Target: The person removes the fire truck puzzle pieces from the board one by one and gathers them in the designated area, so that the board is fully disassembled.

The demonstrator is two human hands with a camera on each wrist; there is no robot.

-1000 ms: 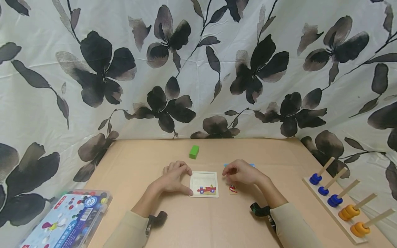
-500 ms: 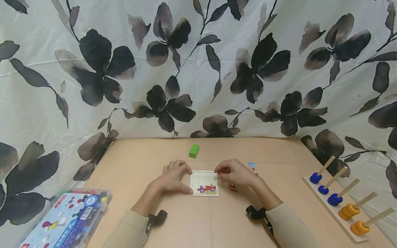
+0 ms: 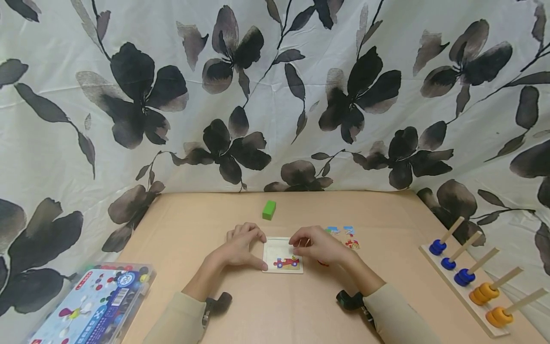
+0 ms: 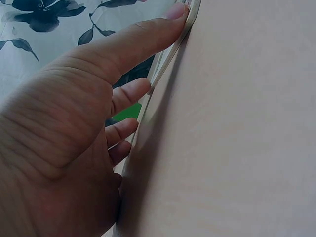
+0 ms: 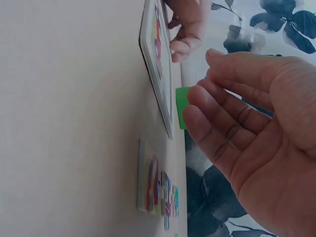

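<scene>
A square puzzle board (image 3: 275,246) with a light frame lies flat mid-table; a red and purple vehicle picture fills its lower right part. My left hand (image 3: 245,246) holds the board's left side, thumb at the near corner and index finger at the far corner. Over the board's right edge, my right hand (image 3: 322,244) pinches a small puzzle piece (image 3: 308,242), seen only as a thin edge; fingers hide its picture. In the right wrist view, the right thumb and index fingertips come close together above the board (image 5: 160,94).
Several loose puzzle pieces (image 3: 352,244) lie right of the board, one partly under the right wrist. A green block (image 3: 269,210) stands behind it. At the right is a peg rack (image 3: 472,291) with blue and orange rings; at the left, a clear plastic case (image 3: 90,306).
My right hand has moved left from the loose pieces to above the board's right edge, uncovering pieces behind it. The left hand and the board have stayed in place.
</scene>
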